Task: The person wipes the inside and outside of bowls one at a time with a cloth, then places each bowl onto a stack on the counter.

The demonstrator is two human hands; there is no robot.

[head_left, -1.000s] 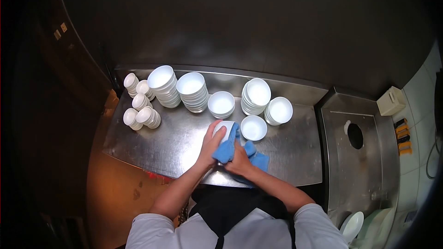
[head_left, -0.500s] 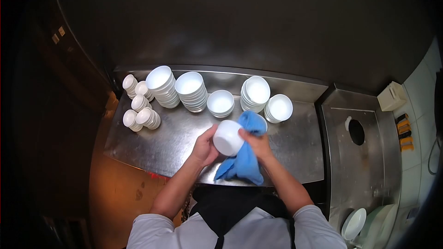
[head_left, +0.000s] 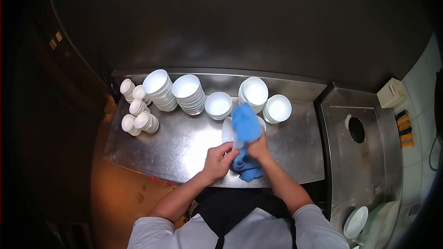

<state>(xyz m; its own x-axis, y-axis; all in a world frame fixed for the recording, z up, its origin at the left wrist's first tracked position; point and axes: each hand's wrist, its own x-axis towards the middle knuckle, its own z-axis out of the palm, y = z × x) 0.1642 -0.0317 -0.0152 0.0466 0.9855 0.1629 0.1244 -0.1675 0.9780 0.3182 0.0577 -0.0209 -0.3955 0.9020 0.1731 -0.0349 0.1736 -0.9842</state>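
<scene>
My left hand (head_left: 218, 161) grips the rim of a white bowl (head_left: 228, 130), which is tilted on its side. A blue cloth (head_left: 247, 123) is bunched in my right hand (head_left: 257, 147) and covers the right part of the bowl. The cloth's lower end hangs down close to the counter's front edge. Part of another white bowl (head_left: 262, 123) shows behind the cloth. Just beyond my hands stand a short bowl stack (head_left: 218, 106), a taller bowl stack (head_left: 254, 93) and a third bowl stack (head_left: 278, 109).
Tall bowl stacks (head_left: 159, 90) and several stacks of small cups (head_left: 146, 122) stand on the left of the steel counter (head_left: 295, 157). To the right is a steel sink unit (head_left: 353, 166) with a round hole and a white dish (head_left: 356, 222). Orange-and-black tools (head_left: 405, 129) hang on the tiled wall.
The bowl has turned from showing its rounded outside to being edge-on. My left hand has moved right and nearer my body, and the cloth's upper part now hides more of the bowl.
</scene>
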